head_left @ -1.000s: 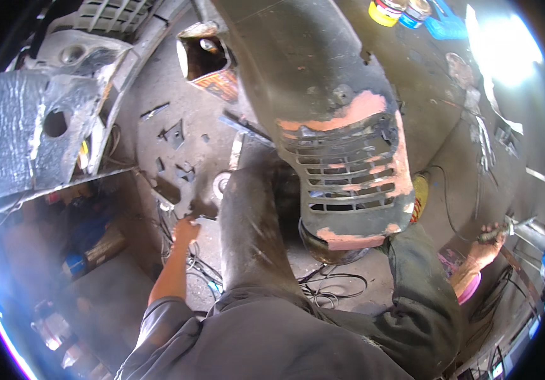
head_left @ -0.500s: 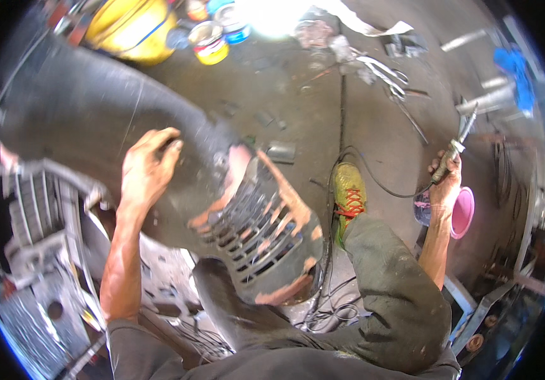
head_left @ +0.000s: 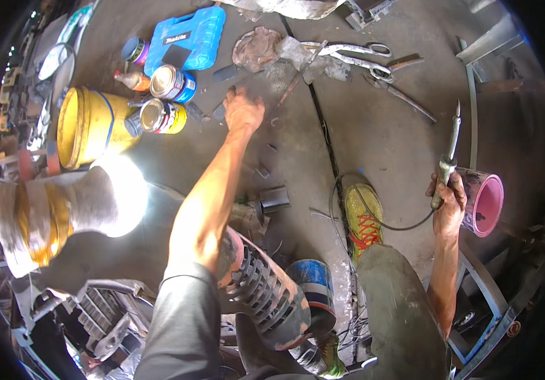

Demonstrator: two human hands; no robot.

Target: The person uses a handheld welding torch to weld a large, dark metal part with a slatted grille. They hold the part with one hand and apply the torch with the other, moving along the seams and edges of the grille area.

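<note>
My right hand grips a soldering iron by its handle, the tip pointing up and away from me. A thin cord runs from the iron toward my shoe. My left arm stretches forward over the floor, and my left hand is low among small dark scraps, beside a dark grey piece. Its fingers bend downward, slightly blurred, and their tips are hidden. Below my left forearm, a dark plastic panel with a slotted grille and reddish-brown patches rests by my legs. My left sleeve covers part of it.
A yellow bucket, two cans and a blue case stand far left. Bright glare sits below them. Shears and a crumpled cloth lie ahead. A pink-lined container is beside my right hand.
My left hand has left the dark panel and reached forward to the floor scraps. The panel now appears lower in view. My right hand still holds the soldering iron.
</note>
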